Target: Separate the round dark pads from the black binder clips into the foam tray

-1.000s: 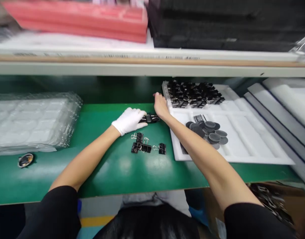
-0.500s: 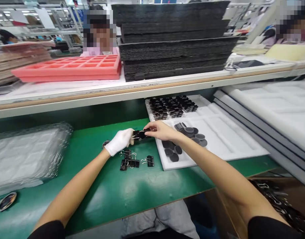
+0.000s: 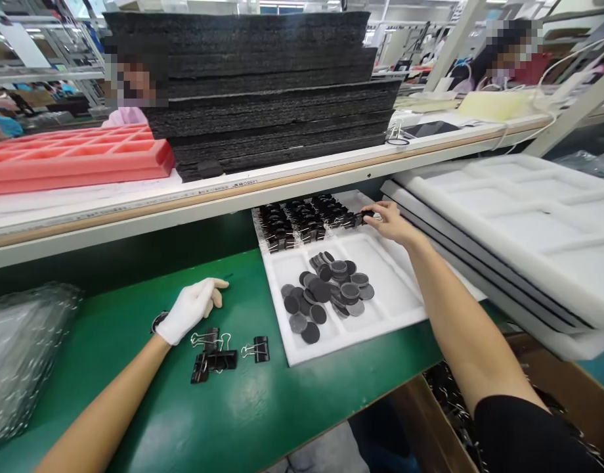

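Note:
My right hand (image 3: 391,223) reaches to the far right end of the clip rows on the white foam tray (image 3: 395,279), its fingers closed on a black binder clip (image 3: 366,217). Several binder clips (image 3: 309,222), apparently clamped on dark discs, fill the tray's back part. Loose round grey-black discs (image 3: 320,290) lie heaped nearer the front. My left hand (image 3: 194,307), in a white glove, hovers over or rests on the green table (image 3: 253,414), fingers loosely apart and holding nothing. Close below it lie several loose binder clips (image 3: 214,359), with one more clip (image 3: 261,349) off to the right.
Stacked white foam trays (image 3: 509,217) stand at the right, and clear plastic trays (image 3: 31,355) at the left. A shelf edge (image 3: 233,200) crosses above, carrying black foam sheets (image 3: 272,92) and a red foam tray (image 3: 80,157). A box of clips (image 3: 450,394) sits low right.
My right hand has carried a binder clip from beside the left hand to the back of the foam tray. My left hand has let go and its fingers have opened. The view has turned right.

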`<move>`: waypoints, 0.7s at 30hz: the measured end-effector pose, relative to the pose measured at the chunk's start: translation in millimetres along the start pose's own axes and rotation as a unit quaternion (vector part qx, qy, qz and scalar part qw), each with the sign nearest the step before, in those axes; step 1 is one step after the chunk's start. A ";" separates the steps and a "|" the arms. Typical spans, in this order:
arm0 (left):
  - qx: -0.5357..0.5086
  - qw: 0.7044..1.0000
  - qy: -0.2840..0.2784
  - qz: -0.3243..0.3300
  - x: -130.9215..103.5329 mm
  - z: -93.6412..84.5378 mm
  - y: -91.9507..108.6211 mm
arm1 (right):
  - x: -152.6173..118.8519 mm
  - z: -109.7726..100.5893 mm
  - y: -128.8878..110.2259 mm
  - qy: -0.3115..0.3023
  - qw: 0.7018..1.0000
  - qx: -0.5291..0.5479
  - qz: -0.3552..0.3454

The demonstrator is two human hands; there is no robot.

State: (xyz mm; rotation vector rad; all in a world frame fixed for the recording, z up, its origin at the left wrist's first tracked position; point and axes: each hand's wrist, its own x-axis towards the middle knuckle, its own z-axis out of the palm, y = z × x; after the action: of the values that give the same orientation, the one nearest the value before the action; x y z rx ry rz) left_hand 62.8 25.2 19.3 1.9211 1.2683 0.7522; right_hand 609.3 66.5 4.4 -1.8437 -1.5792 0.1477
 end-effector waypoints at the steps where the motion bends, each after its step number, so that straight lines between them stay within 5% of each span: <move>1: 0.008 1.000 -0.001 -0.003 0.2 -0.3 -0.4 | 0.7 7.7 6.9 -0.005 1.000 0.005 0.007; 8: 0.086 0.996 -0.022 -0.013 1.6 -3.2 -4.5 | -0.4 46.3 24.4 0.034 0.998 0.037 0.031; 17: 0.137 0.990 -0.026 -0.004 1.6 -2.7 -6.0 | -2.0 50.3 20.1 0.015 1.000 -0.012 0.007; 21: 0.143 0.990 -0.020 -0.004 0.9 -0.2 -3.7 | -6.8 51.3 18.6 0.067 0.998 0.011 -0.004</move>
State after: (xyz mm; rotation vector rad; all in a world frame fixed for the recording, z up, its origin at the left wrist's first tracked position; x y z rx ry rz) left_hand 61.0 27.1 16.4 2.1448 1.4191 0.5468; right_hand 597.1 81.9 -46.9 -1.7928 -1.4869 0.0363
